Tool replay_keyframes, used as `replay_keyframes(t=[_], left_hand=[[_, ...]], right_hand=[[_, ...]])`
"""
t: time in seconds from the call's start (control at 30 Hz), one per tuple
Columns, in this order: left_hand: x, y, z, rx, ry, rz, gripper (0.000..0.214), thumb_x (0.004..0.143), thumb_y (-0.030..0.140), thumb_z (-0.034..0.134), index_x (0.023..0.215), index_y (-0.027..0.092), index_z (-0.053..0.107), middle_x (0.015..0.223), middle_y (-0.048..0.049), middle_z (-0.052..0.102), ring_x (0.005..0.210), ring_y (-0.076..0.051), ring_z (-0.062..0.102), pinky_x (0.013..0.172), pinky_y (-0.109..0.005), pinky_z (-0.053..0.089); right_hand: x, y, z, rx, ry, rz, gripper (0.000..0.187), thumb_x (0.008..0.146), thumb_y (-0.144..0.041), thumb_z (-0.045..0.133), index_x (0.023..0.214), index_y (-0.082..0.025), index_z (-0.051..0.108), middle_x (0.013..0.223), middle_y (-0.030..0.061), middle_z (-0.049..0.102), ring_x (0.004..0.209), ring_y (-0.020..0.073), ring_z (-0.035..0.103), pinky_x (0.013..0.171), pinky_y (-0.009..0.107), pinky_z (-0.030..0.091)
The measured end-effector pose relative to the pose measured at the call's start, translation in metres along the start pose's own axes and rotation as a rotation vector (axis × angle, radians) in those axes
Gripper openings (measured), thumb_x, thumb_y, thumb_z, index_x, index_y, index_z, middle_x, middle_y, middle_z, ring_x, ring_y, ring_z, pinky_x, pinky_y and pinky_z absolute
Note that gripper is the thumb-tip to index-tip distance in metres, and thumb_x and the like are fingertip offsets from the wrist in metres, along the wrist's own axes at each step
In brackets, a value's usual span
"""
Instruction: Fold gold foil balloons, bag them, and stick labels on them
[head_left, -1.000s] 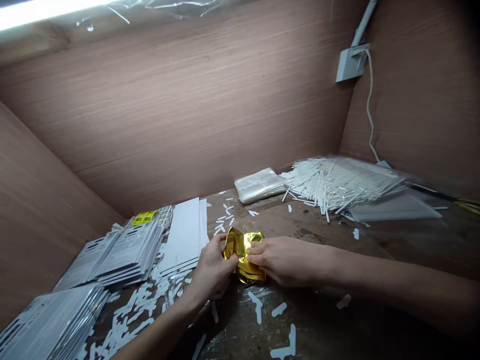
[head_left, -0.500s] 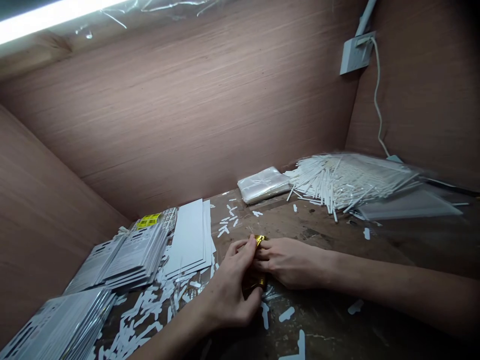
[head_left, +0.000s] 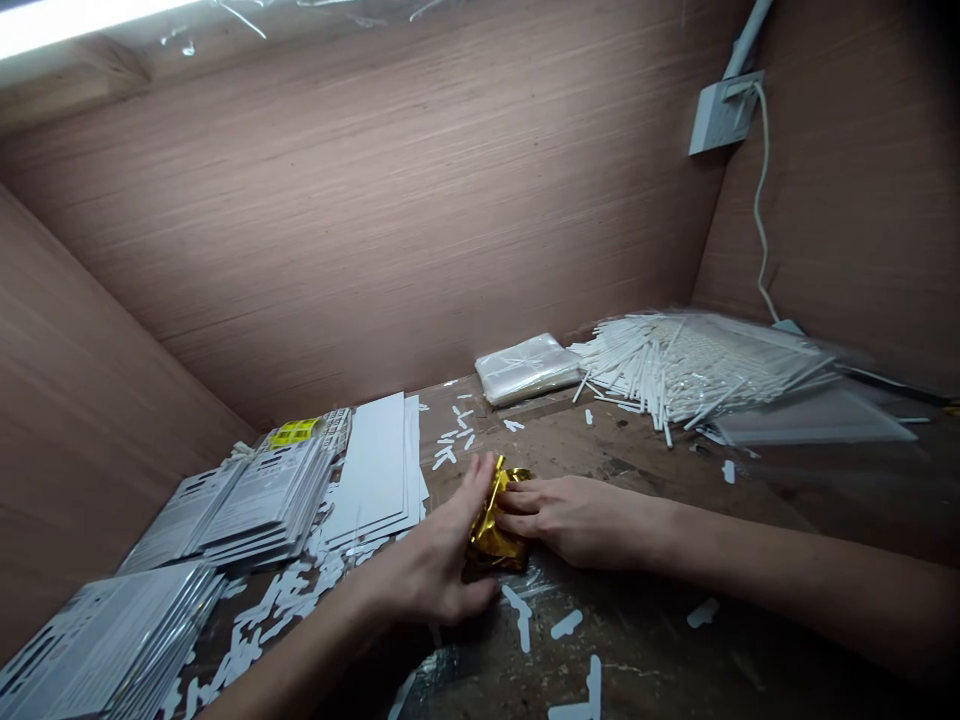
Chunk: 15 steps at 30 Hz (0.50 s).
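A crumpled piece of shiny gold foil [head_left: 501,545] lies on the dark tabletop between my two hands. My left hand [head_left: 442,545] is open around the foil's left side, its fingers stretched away from me and its thumb apart near the lower edge. From the right, my right hand [head_left: 574,515] reaches in with its fingers extended over the foil and resting on it. Those fingers cover part of the foil's right side.
White panels [head_left: 375,465] and stacks of wrapped cards [head_left: 262,500] stand at the left, with paper scraps [head_left: 277,610] nearby. Behind lie clear plastic sleeves [head_left: 529,368] and a heap of white sticks [head_left: 675,360]. A power socket [head_left: 724,112] hangs on the wall.
My left hand has opened and shifted left, so more of the gold foil shows. My right hand stays on the foil, and the view has tilted slightly.
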<state>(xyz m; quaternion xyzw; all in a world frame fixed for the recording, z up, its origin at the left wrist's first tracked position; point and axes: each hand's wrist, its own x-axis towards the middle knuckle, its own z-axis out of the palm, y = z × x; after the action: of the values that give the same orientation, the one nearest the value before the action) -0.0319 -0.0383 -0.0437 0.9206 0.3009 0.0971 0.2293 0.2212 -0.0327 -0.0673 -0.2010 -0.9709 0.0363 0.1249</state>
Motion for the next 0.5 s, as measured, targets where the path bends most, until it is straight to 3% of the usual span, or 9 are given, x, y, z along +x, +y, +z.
replay_keyframes(t=[0.1, 0.2, 0.37, 0.43, 0.5], left_hand=[[-0.003, -0.013, -0.014, 0.006, -0.017, -0.059, 0.116, 0.08, 0.035, 0.079, 0.167, 0.016, 0.004, 0.171, -0.0188, 0.012, 0.157, -0.038, 0.02, 0.127, -0.054, 0.025], [-0.003, -0.02, -0.02, -0.039, -0.006, -0.127, 0.098, 0.088, 0.038, 0.073, 0.166, 0.02, 0.018, 0.165, -0.0175, 0.035, 0.149, -0.037, 0.041, 0.121, -0.05, 0.037], [0.002, -0.014, -0.015, -0.017, -0.016, -0.205, 0.074, 0.099, 0.054, 0.054, 0.162, 0.02, 0.033, 0.163, -0.0163, 0.04, 0.155, -0.034, 0.03, 0.121, -0.048, 0.035], [0.005, -0.01, -0.008, 0.082, 0.067, -0.249, 0.06, 0.101, 0.052, 0.05, 0.15, 0.019, 0.049, 0.155, -0.016, 0.052, 0.151, -0.035, 0.036, 0.118, -0.047, 0.038], [0.008, -0.005, 0.001, 0.227, 0.215, -0.346, 0.04, 0.101, 0.044, 0.05, 0.124, 0.016, 0.066, 0.133, -0.0175, 0.066, 0.134, -0.037, 0.053, 0.108, -0.048, 0.045]], right_hand=[[0.0, 0.003, -0.003, 0.027, -0.02, 0.067, 0.025, 0.097, -0.006, 0.047, 0.101, -0.013, 0.071, 0.104, 0.0087, 0.074, 0.097, 0.0186, 0.069, 0.087, 0.03, 0.055], [0.0, 0.004, -0.002, 0.014, -0.02, 0.068, 0.023, 0.098, -0.007, 0.049, 0.094, -0.015, 0.07, 0.103, 0.0061, 0.075, 0.097, 0.018, 0.069, 0.087, 0.03, 0.053], [0.0, 0.0, 0.0, -0.043, -0.008, 0.056, 0.027, 0.097, -0.009, 0.049, 0.114, -0.017, 0.068, 0.125, 0.0068, 0.072, 0.107, 0.0206, 0.064, 0.085, 0.033, 0.052], [0.0, -0.003, 0.001, -0.061, -0.002, 0.058, 0.029, 0.097, -0.011, 0.049, 0.12, -0.018, 0.066, 0.126, 0.0089, 0.071, 0.103, 0.0216, 0.064, 0.085, 0.034, 0.052], [0.001, -0.005, 0.003, -0.053, 0.001, 0.052, 0.029, 0.097, -0.013, 0.049, 0.121, -0.017, 0.066, 0.121, 0.0105, 0.073, 0.098, 0.0216, 0.063, 0.088, 0.036, 0.051]])
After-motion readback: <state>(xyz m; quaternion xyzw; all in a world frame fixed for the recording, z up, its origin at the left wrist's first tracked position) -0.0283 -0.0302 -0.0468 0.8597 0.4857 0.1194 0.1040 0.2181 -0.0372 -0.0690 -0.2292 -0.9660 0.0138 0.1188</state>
